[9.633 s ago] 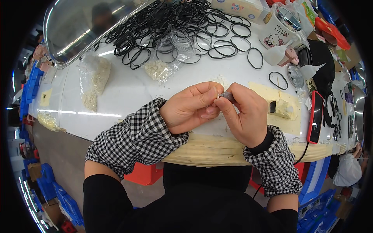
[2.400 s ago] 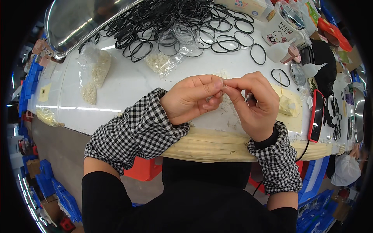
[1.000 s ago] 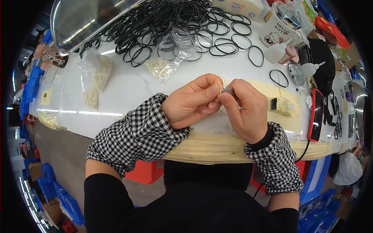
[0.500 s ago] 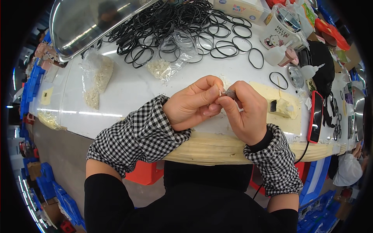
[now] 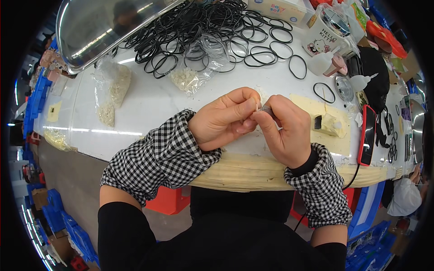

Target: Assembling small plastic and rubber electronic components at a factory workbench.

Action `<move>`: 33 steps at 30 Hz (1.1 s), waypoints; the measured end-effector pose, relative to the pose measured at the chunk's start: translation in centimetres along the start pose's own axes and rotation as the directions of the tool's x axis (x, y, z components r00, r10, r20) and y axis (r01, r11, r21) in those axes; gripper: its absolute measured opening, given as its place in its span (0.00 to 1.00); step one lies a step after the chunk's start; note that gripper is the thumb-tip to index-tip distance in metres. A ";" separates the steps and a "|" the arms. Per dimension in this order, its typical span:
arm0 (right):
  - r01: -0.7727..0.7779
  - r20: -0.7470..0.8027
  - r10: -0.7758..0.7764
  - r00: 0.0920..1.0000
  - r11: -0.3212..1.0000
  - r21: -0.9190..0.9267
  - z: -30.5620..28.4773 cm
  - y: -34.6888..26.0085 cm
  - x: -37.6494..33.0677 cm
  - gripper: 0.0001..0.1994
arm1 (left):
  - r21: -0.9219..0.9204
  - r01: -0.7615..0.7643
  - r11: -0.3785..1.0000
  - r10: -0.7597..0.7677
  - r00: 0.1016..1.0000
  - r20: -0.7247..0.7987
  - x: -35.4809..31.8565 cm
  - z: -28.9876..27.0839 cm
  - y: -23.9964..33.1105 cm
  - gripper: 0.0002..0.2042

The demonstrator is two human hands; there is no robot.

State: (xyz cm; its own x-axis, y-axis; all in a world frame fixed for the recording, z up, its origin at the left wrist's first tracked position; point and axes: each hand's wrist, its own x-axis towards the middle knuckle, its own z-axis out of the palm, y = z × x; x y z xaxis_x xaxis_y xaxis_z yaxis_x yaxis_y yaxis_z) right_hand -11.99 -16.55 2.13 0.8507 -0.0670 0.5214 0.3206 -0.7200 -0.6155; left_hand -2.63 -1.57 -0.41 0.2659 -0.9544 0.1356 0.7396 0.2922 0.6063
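Over the near edge of the white table (image 5: 149, 108), my two hands meet fingertip to fingertip. My left hand (image 5: 224, 118) pinches a tiny whitish piece (image 5: 257, 107) between thumb and forefinger, its other fingers curled. Closed around a small grey object (image 5: 267, 109), my right hand (image 5: 287, 131) presses its thumb close to the white piece. The grey object's kind is mostly hidden by the fingers. Beyond my hands lies a clear bag (image 5: 184, 80) of small off-white pieces, and a second such bag (image 5: 118, 86) sits farther left.
Many black rubber rings (image 5: 181, 31) are heaped at the back beside a shiny metal tray (image 5: 99, 29). At right, a pale yellow block (image 5: 333, 126) rests on a yellow sheet (image 5: 316, 142), near a red-cased phone (image 5: 368, 135), white squeeze bottles (image 5: 320, 63) and a loose ring (image 5: 324, 92).
Both hands stay in nearly the same place. The fingertips have shifted slightly around the white piece, and a little more of it shows.
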 end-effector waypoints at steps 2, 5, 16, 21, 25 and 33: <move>-0.056 -0.001 0.056 0.998 0.998 0.022 -0.4 0.3 0.0 0.14 | 0.008 -0.024 1.000 0.025 0.985 -0.173 0.3 0.4 0.6 0.06; -0.113 0.018 0.113 0.993 0.993 -0.025 -0.9 0.1 0.6 0.14 | 0.026 -0.112 0.993 0.112 0.900 -0.421 0.2 -0.1 1.3 0.05; -0.068 0.219 0.099 0.971 0.987 -0.146 0.7 1.4 -0.4 0.06 | -0.060 -0.218 0.974 0.133 0.766 -0.629 0.1 -0.8 1.8 0.07; -0.069 0.159 0.093 0.983 0.987 -0.147 1.1 1.3 -0.4 0.06 | 0.029 -0.171 0.985 0.153 0.780 -0.607 0.1 -1.0 1.5 0.07; -0.121 -0.016 0.120 0.993 0.991 -0.055 0.5 1.0 0.3 0.06 | 0.184 0.003 0.983 0.103 0.821 -0.561 0.1 -0.4 1.1 0.09; -0.098 -0.123 0.100 0.987 0.995 0.018 0.2 0.9 0.4 0.05 | 0.231 0.089 0.969 0.010 0.918 -0.397 -0.1 0.4 0.4 0.12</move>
State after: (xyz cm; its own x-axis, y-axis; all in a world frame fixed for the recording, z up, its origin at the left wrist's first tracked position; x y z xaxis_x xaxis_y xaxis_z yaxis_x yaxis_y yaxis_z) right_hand -11.25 -17.07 1.72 0.8207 -0.2230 0.5261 0.2426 -0.6975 -0.6742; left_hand -2.63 -1.37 0.11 0.4971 -0.8487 -0.1808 0.5975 0.1837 0.7805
